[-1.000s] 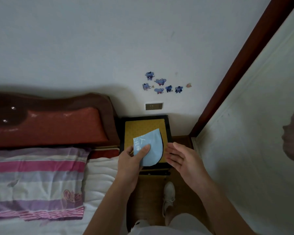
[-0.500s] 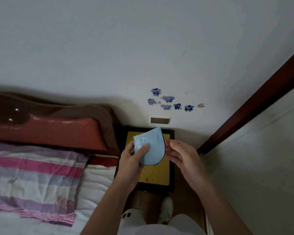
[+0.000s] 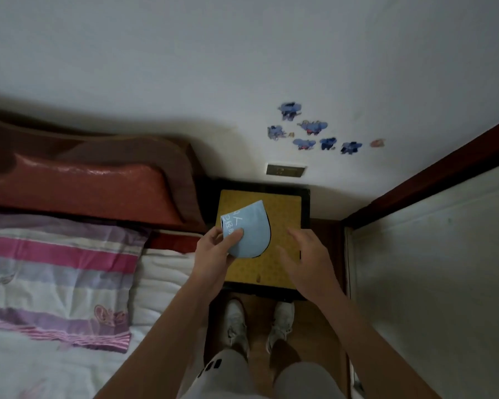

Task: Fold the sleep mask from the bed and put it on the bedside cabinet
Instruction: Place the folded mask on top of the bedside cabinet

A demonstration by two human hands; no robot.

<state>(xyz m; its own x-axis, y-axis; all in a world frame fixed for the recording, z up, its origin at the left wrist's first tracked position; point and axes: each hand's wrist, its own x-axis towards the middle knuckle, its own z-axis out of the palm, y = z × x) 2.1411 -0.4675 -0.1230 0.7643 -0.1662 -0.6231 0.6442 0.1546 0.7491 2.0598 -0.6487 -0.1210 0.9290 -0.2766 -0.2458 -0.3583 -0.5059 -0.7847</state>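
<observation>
The light blue sleep mask [image 3: 249, 230], folded in half with white print and a black edge, hangs over the left part of the bedside cabinet [image 3: 285, 214], whose top is yellow inside a black rim. My left hand [image 3: 216, 256] pinches the mask's lower left corner, thumb on top. Whether the mask touches the cabinet top I cannot tell. My right hand [image 3: 308, 263] hovers over the cabinet's right side, fingers spread, holding nothing, a little apart from the mask.
The bed [image 3: 162, 289] with a striped pink and purple pillow [image 3: 58, 272] lies to the left, under a red-brown headboard [image 3: 84, 185]. A wall switch plate [image 3: 285, 170] and stickers [image 3: 311, 131] are above the cabinet. A white panel [image 3: 432, 269] stands close on the right. My shoes [image 3: 236, 321] are at the cabinet's front.
The view has closed in over the cabinet. My left hand has brought the mask lower over the yellow top. My right hand has drawn away from the mask and spread its fingers.
</observation>
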